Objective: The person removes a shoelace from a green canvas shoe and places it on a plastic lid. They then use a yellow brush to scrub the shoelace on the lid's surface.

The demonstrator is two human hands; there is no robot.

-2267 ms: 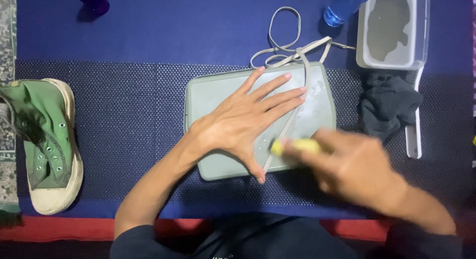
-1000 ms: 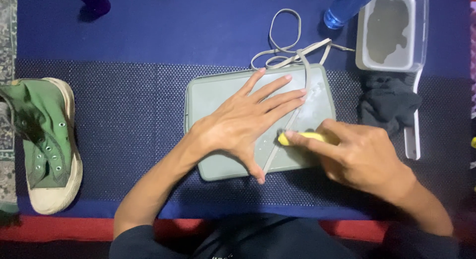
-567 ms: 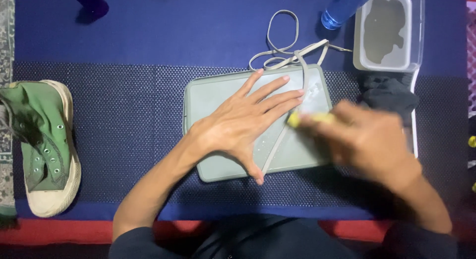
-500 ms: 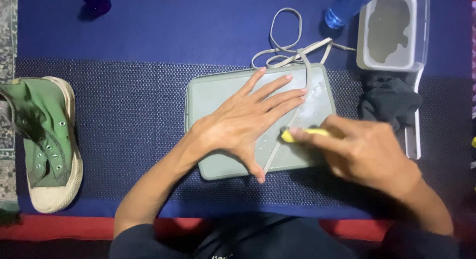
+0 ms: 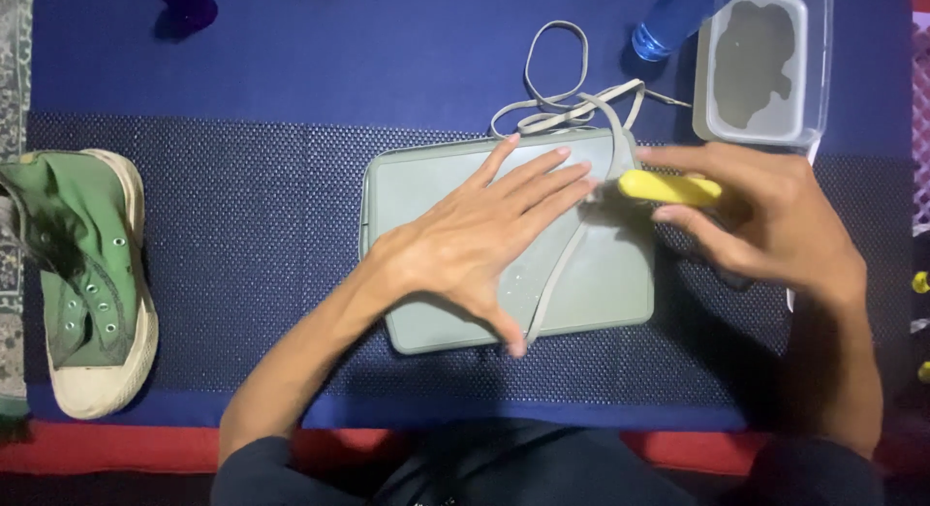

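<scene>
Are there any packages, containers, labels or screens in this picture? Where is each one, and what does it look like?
Clear plastic tub: top right on the blue mat, rectangular with rounded corners, murky grey water inside.
Blue bottle: top edge, just left of the tub, translucent blue, only partly in view.
Labels, signs, screens: none that I can make out.

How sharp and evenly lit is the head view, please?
Head view: mostly sharp; the right hand and its yellow brush slightly blurred; the left hand casts a soft shadow on the grey tray; corners darker.
</scene>
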